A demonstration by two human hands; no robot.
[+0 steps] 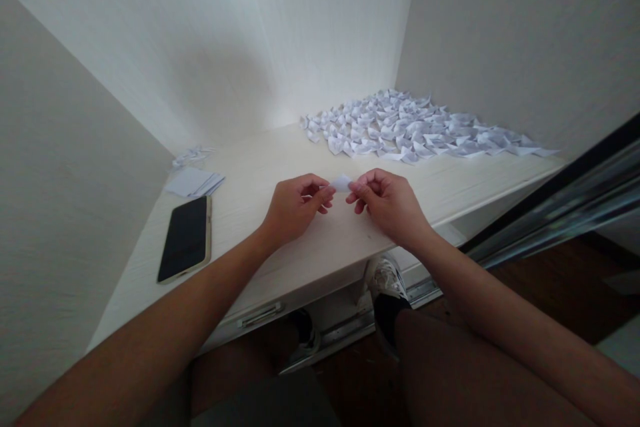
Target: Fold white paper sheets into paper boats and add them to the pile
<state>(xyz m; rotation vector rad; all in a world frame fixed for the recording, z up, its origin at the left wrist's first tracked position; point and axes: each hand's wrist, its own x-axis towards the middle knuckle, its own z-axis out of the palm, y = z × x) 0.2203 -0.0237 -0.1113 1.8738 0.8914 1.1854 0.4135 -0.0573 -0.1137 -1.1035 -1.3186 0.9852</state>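
A small white piece of paper [341, 183] is pinched between both my hands just above the pale wooden shelf [280, 160]. My left hand [295, 203] grips its left side with curled fingers. Its right side is held by my right hand [387, 203], thumb and forefinger pressed together. Behind them, at the back right of the shelf, lies a big heap of several small folded paper pieces [405, 127].
A dark phone [185, 238] lies face up at the shelf's left. Behind it sit a stack of small paper squares [195, 182] and a few folded pieces [193, 155]. White walls close in the shelf. A drawer handle [261, 315] and my shoes [387, 293] show below.
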